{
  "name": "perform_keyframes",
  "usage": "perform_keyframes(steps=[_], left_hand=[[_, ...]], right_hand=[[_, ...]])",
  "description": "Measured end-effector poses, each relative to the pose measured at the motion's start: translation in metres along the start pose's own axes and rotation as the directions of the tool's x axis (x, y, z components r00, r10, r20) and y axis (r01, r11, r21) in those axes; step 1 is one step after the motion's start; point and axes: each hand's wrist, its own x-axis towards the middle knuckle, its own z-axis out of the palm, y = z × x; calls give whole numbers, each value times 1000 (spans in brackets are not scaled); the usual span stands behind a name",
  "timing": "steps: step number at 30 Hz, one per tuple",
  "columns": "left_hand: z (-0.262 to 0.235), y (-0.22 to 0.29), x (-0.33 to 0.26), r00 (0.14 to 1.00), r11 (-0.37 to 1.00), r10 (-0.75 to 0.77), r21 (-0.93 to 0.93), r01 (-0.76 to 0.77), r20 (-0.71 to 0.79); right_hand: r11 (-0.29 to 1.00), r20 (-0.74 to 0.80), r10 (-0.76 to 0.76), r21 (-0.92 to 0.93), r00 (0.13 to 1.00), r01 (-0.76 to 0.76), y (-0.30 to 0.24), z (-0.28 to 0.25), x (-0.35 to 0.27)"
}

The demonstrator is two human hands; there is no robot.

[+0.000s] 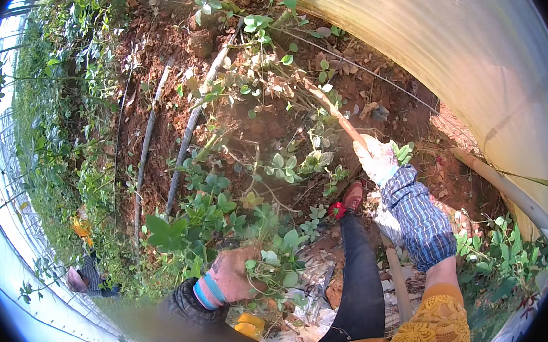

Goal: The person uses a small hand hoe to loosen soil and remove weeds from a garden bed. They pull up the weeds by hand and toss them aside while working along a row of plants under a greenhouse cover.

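Observation:
My right hand point(377, 160), in a pale glove with a checked sleeve cover, is closed round a wooden handle point(336, 114). The handle slants up and left into leafy plants point(282, 80), where leaves and soil hide its far end. Lower down, my left hand point(233, 275) wears a dirty pinkish glove with a striped cuff. Its fingers curl round green leafy stems point(279, 262), though the leaves partly cover the fingertips. My red shoe point(352, 196) stands on the soil between the two hands.
Two grey pipes point(191, 121) lie along the reddish soil at left. Plastic sheeting point(467, 51) curves along the upper right, with a thin wire point(374, 72) below it. A pale pole point(513, 189) lies at right. Another person point(87, 272) is among plants at far left.

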Motion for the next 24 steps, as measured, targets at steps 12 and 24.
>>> perform_keyframes(steps=[12, 24], left_hand=[[15, 13, 9, 1000, 1000, 7, 12, -7, -21], [-83, -31, -73, 566, 897, 322, 54, -439, -759]], right_hand=[[720, 204, 337, 572, 919, -392, -71, -35, -12], [983, 62, 133, -136, 989, -124, -89, -28, 32]])
